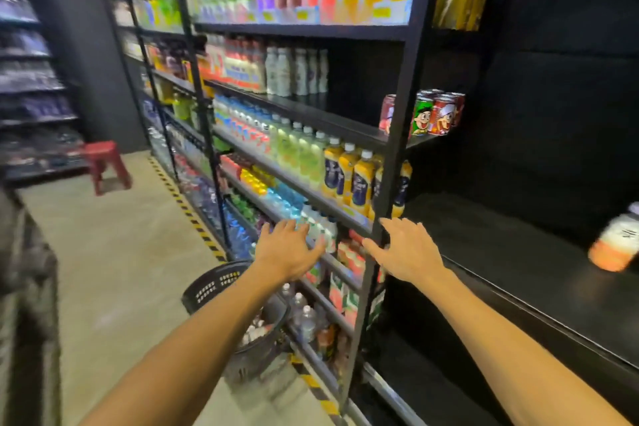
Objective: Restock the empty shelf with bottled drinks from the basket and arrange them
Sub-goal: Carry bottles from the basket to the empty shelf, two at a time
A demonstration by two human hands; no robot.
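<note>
Head view: both the left hand (287, 249) and right hand (408, 252) reach forward released, fingers spread, grasping nothing. The basket (221, 282) of bottled drinks sits below the left hand; the empty shelf (518, 252) stretches right of the right hand, one orange bottle (617, 244) on it. Judged between trips: next, reach down for bottles.

In front of me the black shelf (518, 252) on the right carries one blurred orange bottle (615, 245) at its far right. On the floor (121, 270) I see a dark basket (221, 284) holding bottles, beside the stocked rack (394, 135).
</note>
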